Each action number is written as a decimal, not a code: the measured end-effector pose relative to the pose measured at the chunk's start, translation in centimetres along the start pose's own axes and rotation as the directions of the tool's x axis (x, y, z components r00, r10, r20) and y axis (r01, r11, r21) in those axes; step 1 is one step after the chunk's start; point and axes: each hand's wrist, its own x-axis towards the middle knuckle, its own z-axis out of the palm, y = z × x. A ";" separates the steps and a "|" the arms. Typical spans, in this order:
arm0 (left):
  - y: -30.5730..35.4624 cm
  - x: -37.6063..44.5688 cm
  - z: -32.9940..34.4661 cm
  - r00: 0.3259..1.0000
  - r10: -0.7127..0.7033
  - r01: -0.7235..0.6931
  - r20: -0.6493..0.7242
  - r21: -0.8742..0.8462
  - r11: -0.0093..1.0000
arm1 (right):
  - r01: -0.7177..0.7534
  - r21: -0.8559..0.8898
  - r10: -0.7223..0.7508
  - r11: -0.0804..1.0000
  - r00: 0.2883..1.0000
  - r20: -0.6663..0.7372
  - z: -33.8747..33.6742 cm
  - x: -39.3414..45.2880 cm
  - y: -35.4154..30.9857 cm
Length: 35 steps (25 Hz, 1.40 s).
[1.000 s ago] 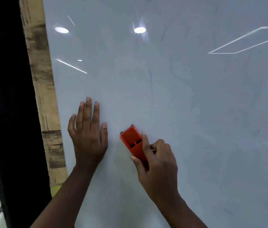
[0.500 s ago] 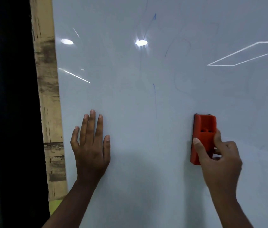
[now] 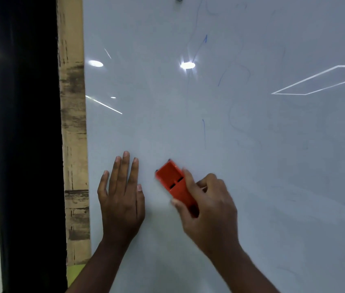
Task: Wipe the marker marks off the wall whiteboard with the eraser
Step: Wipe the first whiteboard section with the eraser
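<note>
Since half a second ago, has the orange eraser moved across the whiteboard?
Yes. The eraser swept left: it was well right of the short blue marker stroke, and now sits lower left of it, near the flat left hand.

Just one head-worn cam here, looking straight on and a bit down at the whiteboard (image 3: pixel 252 166); pretty close up. Wood strip (image 3: pixel 73 123) borders the left side.

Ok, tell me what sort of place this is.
Probably an office or classroom: a large glossy wall whiteboard with faint blue marks, reflected ceiling lights, and a wood-look strip along its left edge.
</note>
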 end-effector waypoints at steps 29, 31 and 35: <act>-0.1 17.0 -0.2 0.989 -0.028 0.015 -0.147 -0.087 0.996 | 0.021 -0.138 -0.090 0.990 0.852 -0.516 -4.5 14.5 9.1; 0.0 17.0 -0.1 0.987 -0.024 0.012 -0.159 -0.076 0.997 | -0.072 -0.056 0.026 0.996 0.811 -0.584 -5.4 15.2 11.2; 0.2 17.0 -0.1 0.984 -0.009 0.003 -0.175 -0.033 0.999 | -0.110 0.038 0.109 0.993 0.751 -0.651 -4.6 17.9 9.7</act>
